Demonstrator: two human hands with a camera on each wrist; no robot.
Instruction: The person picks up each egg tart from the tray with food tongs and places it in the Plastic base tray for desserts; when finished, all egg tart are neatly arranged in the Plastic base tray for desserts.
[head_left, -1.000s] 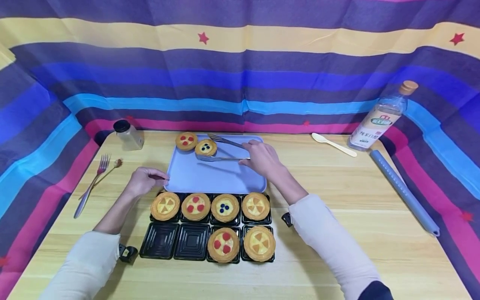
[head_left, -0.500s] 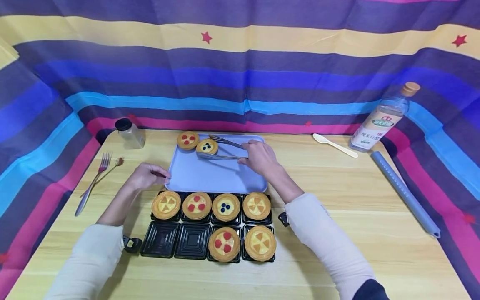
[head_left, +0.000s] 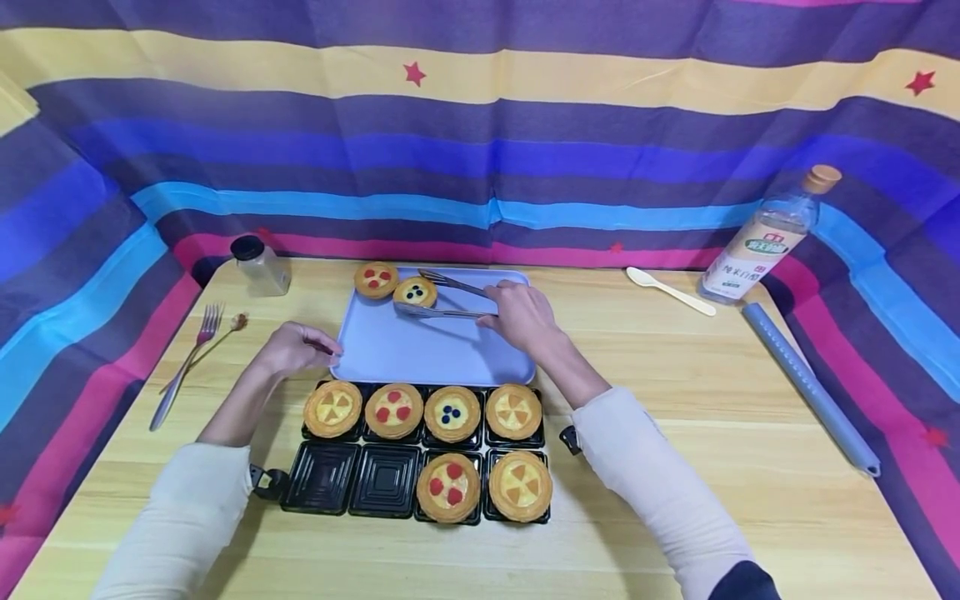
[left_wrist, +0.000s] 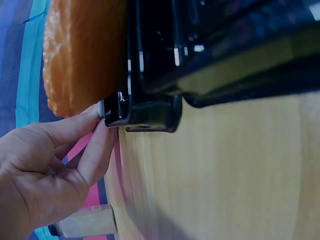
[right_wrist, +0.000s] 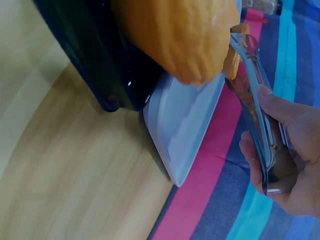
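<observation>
My right hand (head_left: 522,315) grips metal tongs (head_left: 453,315), also seen in the right wrist view, where fingers and thumb wrap the tongs' handle (right_wrist: 277,162). The tongs' arms lie spread on either side of a blueberry-topped egg tart (head_left: 415,292) on the light blue tray (head_left: 435,354). Beside it, a tart with red fruit pieces (head_left: 376,280) sits at the tray's far left corner. With thumb and fingers, my left hand (head_left: 294,348) pinches the tray's near left edge; in the left wrist view a black container partly hides that grip.
In front of the tray stand two rows of black square containers (head_left: 385,482), several bearing tarts (head_left: 452,414); two at front left hold none. Fork (head_left: 183,367), thin stick and jar (head_left: 261,268) lie left. Spoon (head_left: 670,292), bottle (head_left: 757,242) and grey-blue bar (head_left: 810,387) are right.
The head view has shifted slightly. Both hands, the tongs and the tarts keep nearly the same places.
</observation>
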